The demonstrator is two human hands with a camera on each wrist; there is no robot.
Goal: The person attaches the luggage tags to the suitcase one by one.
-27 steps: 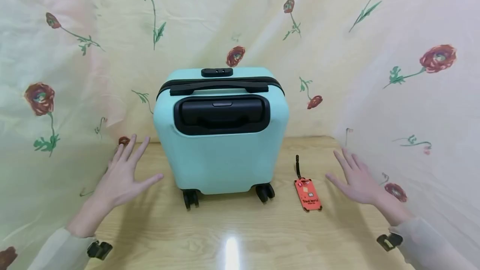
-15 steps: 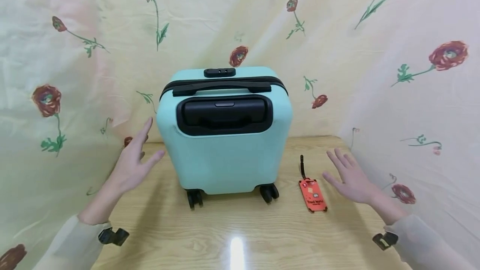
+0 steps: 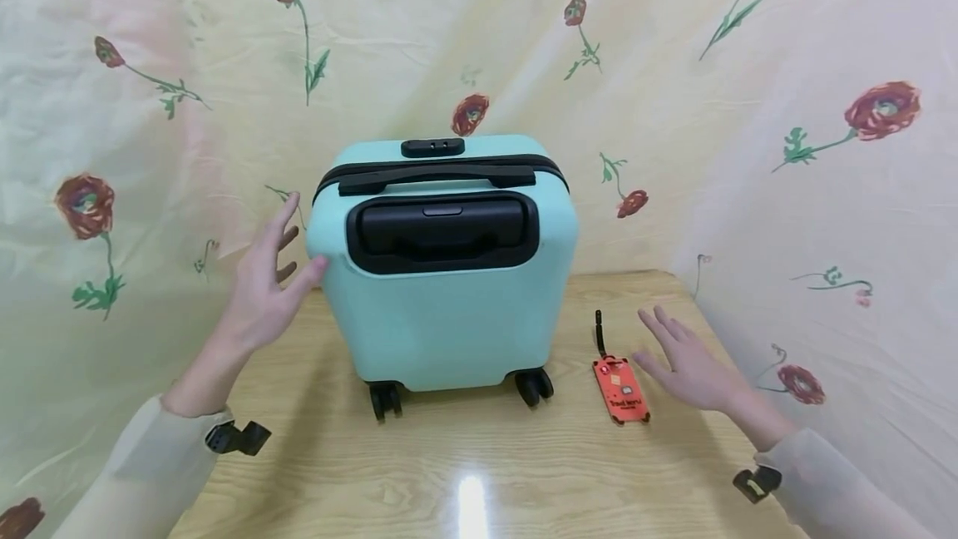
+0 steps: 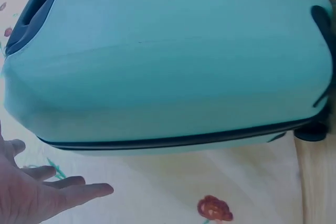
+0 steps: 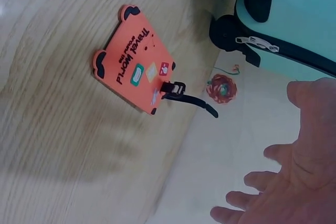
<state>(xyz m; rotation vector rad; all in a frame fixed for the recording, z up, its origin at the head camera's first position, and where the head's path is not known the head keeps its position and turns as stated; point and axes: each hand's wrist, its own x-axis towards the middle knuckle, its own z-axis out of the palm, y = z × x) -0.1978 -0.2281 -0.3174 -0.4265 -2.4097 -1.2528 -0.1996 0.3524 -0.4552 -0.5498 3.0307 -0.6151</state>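
Note:
A mint-green suitcase stands upright on its black wheels, with a black carry handle and a recessed pull handle facing me. My left hand is raised at its left upper corner, fingers spread and loosely bent, thumb overlapping the shell in the head view. The left wrist view shows the hand beside the zipper seam, holding nothing. To the right lies an orange luggage tag with a black strap. Above and right of it my right hand hovers, fingers extended and holding nothing.
Light wooden tabletop lies under everything, with a bright reflection near its front. Flower-printed cloth hangs behind and along both sides. Each wrist wears a black strap mount.
My left hand has risen and moved closer to the suitcase's upper left corner, its fingers turning inward. The right hand has drifted slightly left toward the luggage tag. Suitcase and tag stay put.

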